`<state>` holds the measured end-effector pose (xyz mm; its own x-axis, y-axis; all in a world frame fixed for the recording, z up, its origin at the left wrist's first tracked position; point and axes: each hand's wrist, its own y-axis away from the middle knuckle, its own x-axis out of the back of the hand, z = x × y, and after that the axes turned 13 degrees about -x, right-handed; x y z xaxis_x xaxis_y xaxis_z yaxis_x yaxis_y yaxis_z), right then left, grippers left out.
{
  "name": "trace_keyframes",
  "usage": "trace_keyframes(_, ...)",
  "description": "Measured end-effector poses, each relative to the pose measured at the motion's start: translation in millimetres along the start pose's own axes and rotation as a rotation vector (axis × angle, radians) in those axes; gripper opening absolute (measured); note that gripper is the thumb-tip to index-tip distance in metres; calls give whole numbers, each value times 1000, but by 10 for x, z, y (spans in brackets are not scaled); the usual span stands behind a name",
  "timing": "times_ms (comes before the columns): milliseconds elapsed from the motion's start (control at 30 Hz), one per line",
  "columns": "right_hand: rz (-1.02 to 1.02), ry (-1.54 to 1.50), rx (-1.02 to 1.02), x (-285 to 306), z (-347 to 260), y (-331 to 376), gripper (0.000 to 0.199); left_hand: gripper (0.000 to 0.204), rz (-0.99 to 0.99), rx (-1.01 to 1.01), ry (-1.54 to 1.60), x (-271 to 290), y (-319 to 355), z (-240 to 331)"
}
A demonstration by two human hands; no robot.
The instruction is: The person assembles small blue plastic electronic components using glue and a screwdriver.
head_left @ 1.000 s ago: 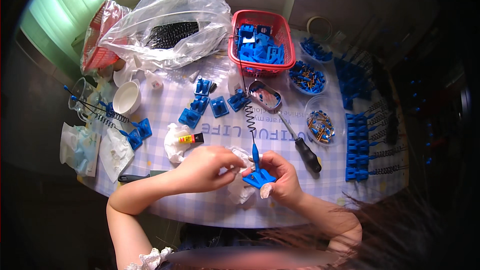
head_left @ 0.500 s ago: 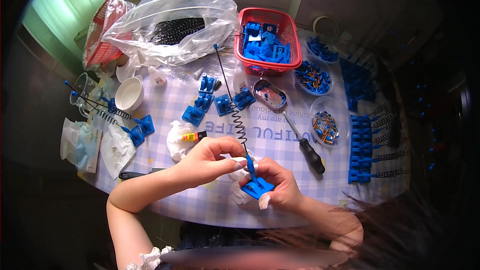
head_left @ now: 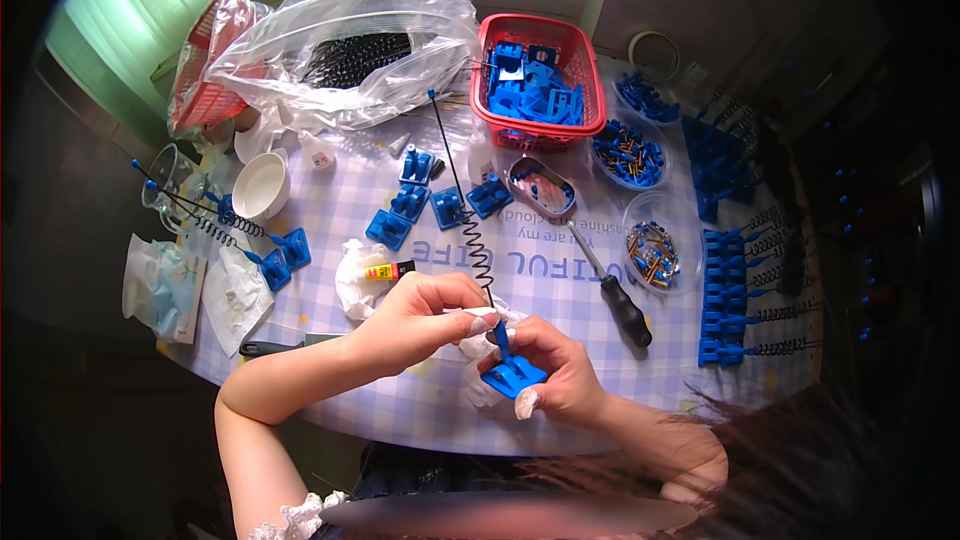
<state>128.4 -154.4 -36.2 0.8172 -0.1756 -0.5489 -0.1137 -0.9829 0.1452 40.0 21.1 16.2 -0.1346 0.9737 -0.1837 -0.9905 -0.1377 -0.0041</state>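
Observation:
My right hand grips a blue plastic base with an upright stem, low over the near edge of the table. Out of that stem rises a black coiled wire rod with a small blue tip. The thumb and fingers of my left hand pinch around the joint where rod and stem meet, partly hiding it. White wrapping covers several fingertips. Beyond the rod lie several loose blue bases. By my left wrist, a yellow and black glue tube rests on crumpled tissue.
A red basket of blue parts and a clear bag of black rods stand behind. Clear bowls of small parts, a black-handled screwdriver and rows of assembled pieces occupy the right. A white bowl sits left.
My left fingertips have shifted slightly up at the top of the blue stem. My right hand keeps the base in nearly the same place.

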Motion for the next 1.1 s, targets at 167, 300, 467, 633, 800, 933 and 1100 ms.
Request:
trace_keyframes(167, -5, -27, -47, 6, -36, 2, 65, 13, -14, -1, 89, -4, -15, 12)
trace_keyframes(300, -3, -51, -81, 24, -46, 3, 67, 12, -50, -38, 106, 15, -15, -22)
trace_keyframes(467, -10, -65, -82, 10, -48, -1, 67, 12, -14, 16, 63, -2, -3, -47)
trace_keyframes(633, -12, -27, -72, 9, -56, -15, 66, 10, 54, 10, 93, -44, 2, 16)
trace_keyframes(800, 51, -8, -20, -41, -74, -22, 66, 13, 64, -35, 99, -8, 26, 35)
trace_keyframes(933, 43, -14, -5, -42, -77, -12, 62, 13, 51, -40, 135, -7, 40, 46)
trace_keyframes(1100, 43, 9, 63, -31, -72, -11, 57, 14, 27, -102, 134, -7, 44, 51)
